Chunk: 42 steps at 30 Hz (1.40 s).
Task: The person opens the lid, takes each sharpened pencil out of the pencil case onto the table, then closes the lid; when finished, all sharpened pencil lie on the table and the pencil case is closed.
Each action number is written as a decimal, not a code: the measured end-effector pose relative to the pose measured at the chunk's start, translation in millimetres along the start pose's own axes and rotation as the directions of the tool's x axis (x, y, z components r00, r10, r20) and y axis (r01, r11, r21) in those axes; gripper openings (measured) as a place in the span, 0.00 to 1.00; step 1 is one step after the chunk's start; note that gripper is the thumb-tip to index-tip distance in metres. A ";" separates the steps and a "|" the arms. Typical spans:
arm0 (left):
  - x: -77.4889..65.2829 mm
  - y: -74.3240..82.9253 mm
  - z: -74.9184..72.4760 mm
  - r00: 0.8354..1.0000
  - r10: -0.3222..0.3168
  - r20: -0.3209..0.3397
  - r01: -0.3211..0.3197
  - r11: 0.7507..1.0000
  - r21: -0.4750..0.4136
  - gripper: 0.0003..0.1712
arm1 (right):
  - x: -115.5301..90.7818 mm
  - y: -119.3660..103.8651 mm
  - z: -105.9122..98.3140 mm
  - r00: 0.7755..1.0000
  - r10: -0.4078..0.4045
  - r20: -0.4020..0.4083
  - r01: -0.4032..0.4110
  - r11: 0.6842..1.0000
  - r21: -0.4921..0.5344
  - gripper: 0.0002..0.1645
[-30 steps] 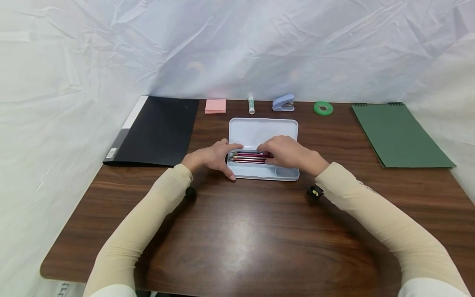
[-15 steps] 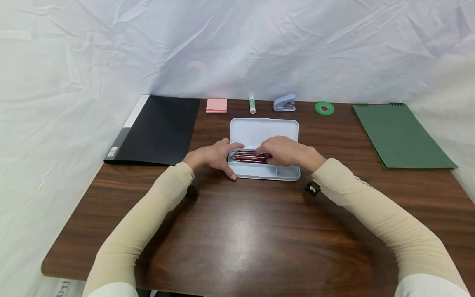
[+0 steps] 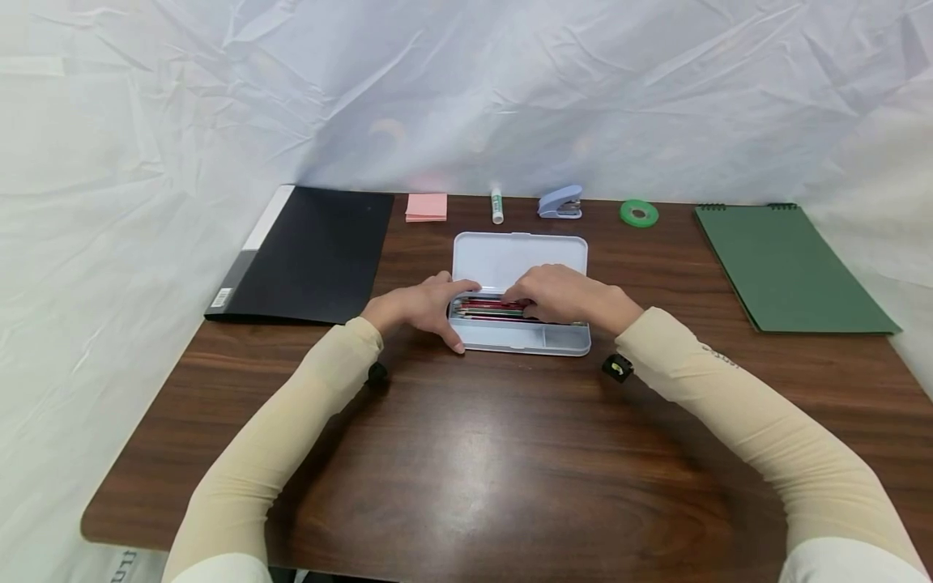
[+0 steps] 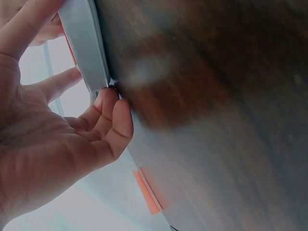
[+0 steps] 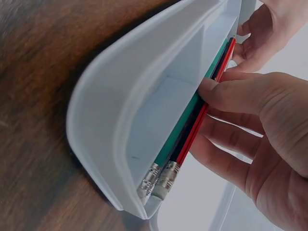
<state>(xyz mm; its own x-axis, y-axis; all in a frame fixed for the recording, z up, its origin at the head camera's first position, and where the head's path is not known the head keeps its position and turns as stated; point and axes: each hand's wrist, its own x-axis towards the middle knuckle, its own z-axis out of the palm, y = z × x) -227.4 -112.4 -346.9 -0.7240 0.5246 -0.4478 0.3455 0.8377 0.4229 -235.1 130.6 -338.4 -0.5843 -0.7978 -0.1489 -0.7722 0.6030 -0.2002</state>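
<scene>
A pale grey pencil case [image 3: 499, 338] lies on the table with its lid [image 3: 521, 253] raised at the back. Several pencils [image 3: 484, 308] lie lengthwise in its long rear compartment. My left hand [image 3: 420, 308] holds the left end of the case, thumb at the front corner and index finger at the hinge side. In the left wrist view, the other fingertips touch the case's end. My right hand [image 3: 560, 293] pinches pencils between thumb and fingers. The right wrist view shows a green pencil [image 5: 177, 130] and a red pencil [image 5: 194, 132], with a dark one between, eraser ends at the case's right end.
Behind the case stand pink sticky notes [image 3: 426, 207], a glue stick [image 3: 497, 207], a blue stapler [image 3: 560, 202] and green tape [image 3: 639, 214]. A black folder [image 3: 321, 255] lies left, a green spiral pad [image 3: 794, 267] right.
The pencils have shifted under my right hand: a green one now shows among them, and a pencil end appears right of the hand. My left hand stays at the case's left end.
</scene>
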 end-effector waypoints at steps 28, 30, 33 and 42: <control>1.0 5.0 0.7 1.000 0.001 -0.017 -0.001 1.000 0.008 0.62 | -88.6 54.8 -17.3 0.988 0.108 -0.108 -0.098 0.991 0.095 0.19; 0.9 5.1 0.5 1.000 -0.001 -0.013 0.001 1.000 0.008 0.62 | -98.3 61.0 -18.0 0.985 0.132 -0.109 -0.120 0.987 0.107 0.19; 0.9 5.2 0.3 1.000 -0.003 -0.011 0.003 1.000 0.007 0.62 | -112.6 70.6 -18.9 0.978 0.172 -0.115 -0.160 0.981 0.110 0.18; 1.0 6.7 -0.7 1.000 0.000 -0.011 0.001 1.000 0.012 0.62 | -147.6 98.5 -20.6 0.951 0.296 -0.092 -0.283 0.950 0.134 0.18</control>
<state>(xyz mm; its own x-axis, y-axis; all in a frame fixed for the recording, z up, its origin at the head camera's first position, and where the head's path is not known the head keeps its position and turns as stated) -226.2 -106.3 -344.0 -0.7304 0.5226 -0.4397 0.3522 0.8398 0.4131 -230.1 307.8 -316.2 -0.8072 -0.5796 -0.1114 -0.5348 0.7981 -0.2776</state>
